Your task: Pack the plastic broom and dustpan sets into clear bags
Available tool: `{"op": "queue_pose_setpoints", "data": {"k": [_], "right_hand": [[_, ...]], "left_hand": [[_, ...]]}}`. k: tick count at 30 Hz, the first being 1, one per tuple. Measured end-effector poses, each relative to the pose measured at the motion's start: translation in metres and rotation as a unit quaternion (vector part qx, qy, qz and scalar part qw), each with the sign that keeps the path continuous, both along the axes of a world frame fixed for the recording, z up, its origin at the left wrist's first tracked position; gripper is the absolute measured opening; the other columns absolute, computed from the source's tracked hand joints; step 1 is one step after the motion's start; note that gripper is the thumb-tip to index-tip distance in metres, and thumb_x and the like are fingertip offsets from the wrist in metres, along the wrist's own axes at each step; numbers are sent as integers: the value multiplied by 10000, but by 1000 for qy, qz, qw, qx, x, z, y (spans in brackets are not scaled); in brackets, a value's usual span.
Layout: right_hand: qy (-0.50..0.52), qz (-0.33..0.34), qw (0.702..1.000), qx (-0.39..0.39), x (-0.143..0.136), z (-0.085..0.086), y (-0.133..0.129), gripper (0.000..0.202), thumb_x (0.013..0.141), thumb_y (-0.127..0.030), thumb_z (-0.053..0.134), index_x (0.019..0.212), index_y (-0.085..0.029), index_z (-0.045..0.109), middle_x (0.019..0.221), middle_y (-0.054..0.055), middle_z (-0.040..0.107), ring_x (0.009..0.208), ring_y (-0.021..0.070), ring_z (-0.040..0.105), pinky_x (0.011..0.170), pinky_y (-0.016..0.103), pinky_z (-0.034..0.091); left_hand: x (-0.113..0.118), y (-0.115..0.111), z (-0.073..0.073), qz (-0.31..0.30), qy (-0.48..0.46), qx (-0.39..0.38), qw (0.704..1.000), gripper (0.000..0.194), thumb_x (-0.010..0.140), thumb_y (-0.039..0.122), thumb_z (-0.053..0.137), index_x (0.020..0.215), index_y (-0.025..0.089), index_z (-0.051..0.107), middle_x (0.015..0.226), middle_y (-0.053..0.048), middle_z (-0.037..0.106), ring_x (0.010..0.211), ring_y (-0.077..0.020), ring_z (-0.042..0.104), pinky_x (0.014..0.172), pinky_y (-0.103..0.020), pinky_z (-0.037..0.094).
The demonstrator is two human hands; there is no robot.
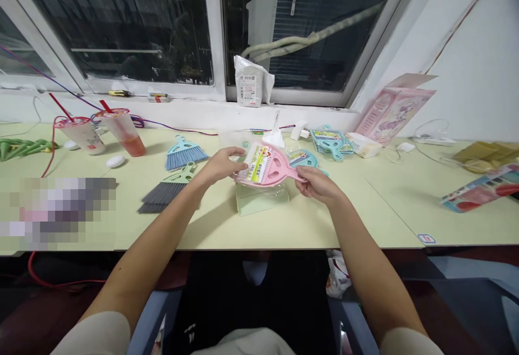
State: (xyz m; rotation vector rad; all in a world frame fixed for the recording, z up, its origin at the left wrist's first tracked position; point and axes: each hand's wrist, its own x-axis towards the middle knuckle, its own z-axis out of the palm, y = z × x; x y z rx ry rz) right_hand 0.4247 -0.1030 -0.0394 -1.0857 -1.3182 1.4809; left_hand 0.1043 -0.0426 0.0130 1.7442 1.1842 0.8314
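Note:
In front of me a pink dustpan (pixel 275 165) with a yellow-and-white label is held up in clear plastic wrap. My right hand (pixel 318 183) pinches its handle end. At the wrap's left edge, my left hand (pixel 222 166) has its fingers and thumb around the side. Beneath it lies a pale green flat piece (pixel 263 201), partly covered. A blue dustpan (pixel 304 158) sits just behind my right hand. To the left of my left hand are a blue hand brush (pixel 185 155) and a green-handled brush with grey bristles (pixel 162 195).
Wrapped blue dustpans (pixel 330 141) lie at the back right, near a pink box (pixel 399 107). Two drink cups (pixel 124 133) with red straws stand at the left. A white packet (pixel 250 82) rests on the window sill. A colourful package (pixel 482 188) lies far right.

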Motion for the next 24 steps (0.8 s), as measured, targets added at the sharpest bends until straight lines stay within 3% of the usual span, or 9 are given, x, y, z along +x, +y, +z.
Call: {"op": "queue_pose_setpoints", "data": {"k": [4, 8, 12, 16, 18, 20, 22, 24], "right_hand": [[-13, 14, 998, -59, 21, -9, -49, 403, 910, -561, 693, 796, -196, 567, 604, 30, 667, 373, 109, 536, 348, 206, 373], [-41, 51, 994, -92, 18, -13, -64, 420, 892, -553, 707, 825, -143, 644, 743, 113, 742, 491, 141, 650, 412, 213, 485], [-46, 101, 987, -114, -9, -9, -58, 397, 858, -525, 743, 886, -138, 661, 870, 141, 769, 545, 157, 688, 423, 224, 511], [-103, 116, 983, -96, -32, -3, -58, 354, 872, -502, 725, 960, -164, 667, 910, 126, 766, 578, 182, 703, 419, 254, 507], [-182, 88, 977, -69, -38, 3, -56, 348, 892, -499, 691, 1023, -177, 683, 865, 108, 760, 553, 188, 685, 391, 263, 459], [-273, 16, 962, 3, -41, 10, -45, 312, 911, -484, 655, 1010, -191, 700, 804, 80, 744, 530, 175, 650, 407, 269, 424], [-333, -82, 933, 105, -44, 16, -23, 263, 908, -451, 646, 953, -200, 711, 791, 61, 730, 593, 173, 647, 511, 286, 465], [-335, -168, 909, 180, -49, 19, 11, 251, 848, -401, 701, 995, -197, 707, 880, 65, 737, 776, 207, 685, 687, 322, 530]], "left_hand": [[34, 2, 7, -74, 83, 51, 993, 674, 657, 287, 821, 1311, 191, 691, 1384, -112, 658, 909, -220, 704, 708, -287, 553], [52, 14, -2, -95, 100, 105, 985, 661, 618, 158, 776, 1276, 162, 718, 1340, -126, 684, 1018, -256, 687, 838, -304, 541], [33, 36, -12, -121, 62, 73, 988, 539, 631, 133, 739, 1168, 176, 771, 1240, -109, 725, 940, -228, 696, 802, -306, 539], [1, 59, -20, -75, 46, 56, 995, 386, 614, 178, 772, 998, 178, 812, 1102, -90, 766, 925, -232, 698, 797, -310, 543], [-11, 68, -23, -60, 27, 40, 997, 372, 611, 205, 783, 981, 175, 817, 1097, -97, 771, 901, -226, 697, 783, -316, 548], [-19, 72, -26, -57, 9, 33, 998, 374, 621, 218, 789, 992, 179, 820, 1122, -102, 769, 892, -217, 694, 766, -312, 547], [-22, 72, -28, -55, 3, 43, 998, 366, 644, 214, 787, 1007, 186, 822, 1098, -99, 770, 862, -204, 685, 731, -297, 536], [-22, 69, -29, -50, 13, 54, 997, 365, 675, 208, 779, 1037, 190, 822, 974, -87, 772, 783, -188, 664, 664, -281, 510]]}}
